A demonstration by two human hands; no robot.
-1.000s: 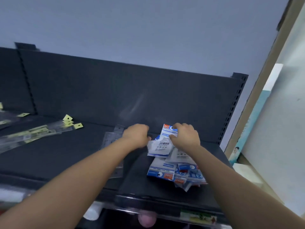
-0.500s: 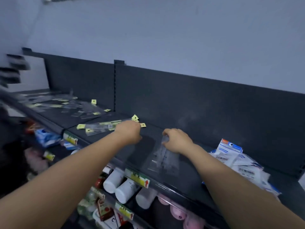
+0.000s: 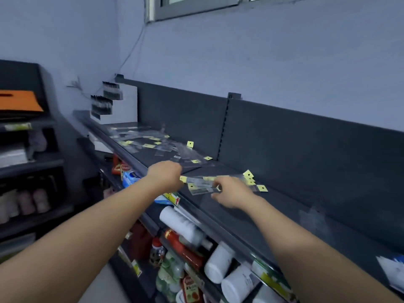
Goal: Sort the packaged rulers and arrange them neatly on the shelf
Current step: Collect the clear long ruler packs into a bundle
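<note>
- The packaged rulers (image 3: 202,186), in clear sleeves with yellow hang-tabs, lie as a loose bundle on the dark shelf (image 3: 240,217), running lengthwise along it close to its front edge.
- The right hand (image 3: 232,193) is on the bundle's middle. Its fingers (image 3: 216,184) curl over the top of the nearest sleeve and the thumb sits just below that sleeve's near edge, so the sleeve is pinched between them.
- More yellow tabs of the same bundle stick out beyond the right hand, toward the back panel (image 3: 295,145).
- The left hand (image 3: 165,176) is at the bundle's left end, seen from the back with its fingers curled under.
- A yellow tab lies right against its knuckle side. The fingertips are hidden, so I cannot tell whether it has hold of a sleeve.
- A scattered heap of rulers (image 3: 153,143) in the same packaging lies farther left on the shelf, well apart from both hands.
- A white display stand (image 3: 122,110) with dark items stands at the shelf's far left end.
- Blue-and-white packets (image 3: 391,267) lie at the shelf's right edge of view.
- White bottles (image 3: 218,262) and a red bottle (image 3: 185,248) lie on the tier below.
</note>
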